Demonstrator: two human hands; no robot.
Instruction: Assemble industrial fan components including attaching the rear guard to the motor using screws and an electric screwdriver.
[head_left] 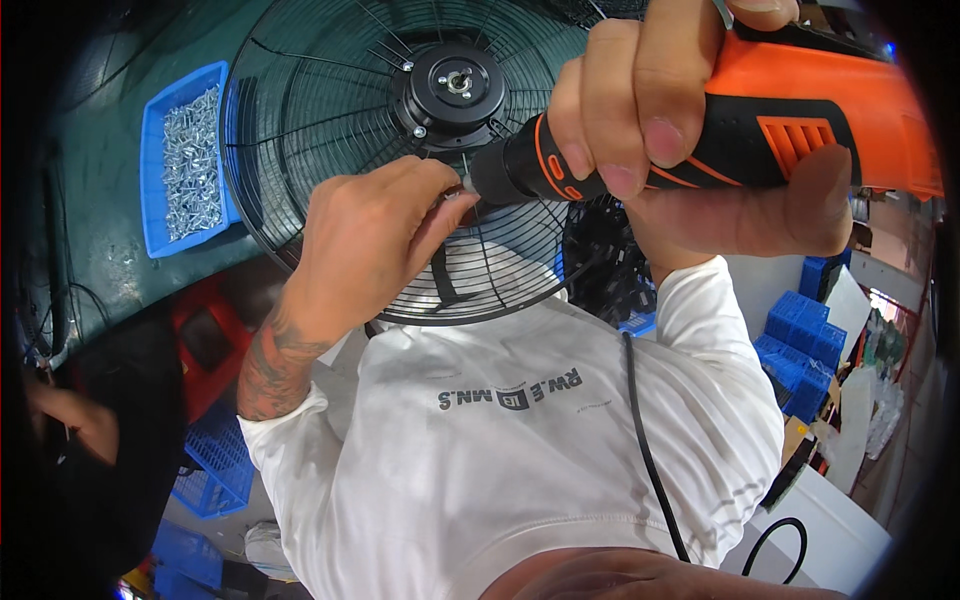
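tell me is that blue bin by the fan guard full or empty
Nearly full: the blue bin holds a heap of silvery screws covering most of its floor.

A factory assembly workshop. A dark green counter (pixel 110 250) carries a blue plastic bin of silver screws (pixel 185 160) beside a black wire fan guard (pixel 330 110) with its motor hub. Stacked blue plastic crates (pixel 805 340) stand on the floor, and an orange corded power screwdriver (pixel 760 130) is in use.

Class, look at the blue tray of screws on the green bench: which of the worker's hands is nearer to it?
Left. The left hand rests on the fan guard just right of the blue tray. The right hand holds the orange drill farther right.
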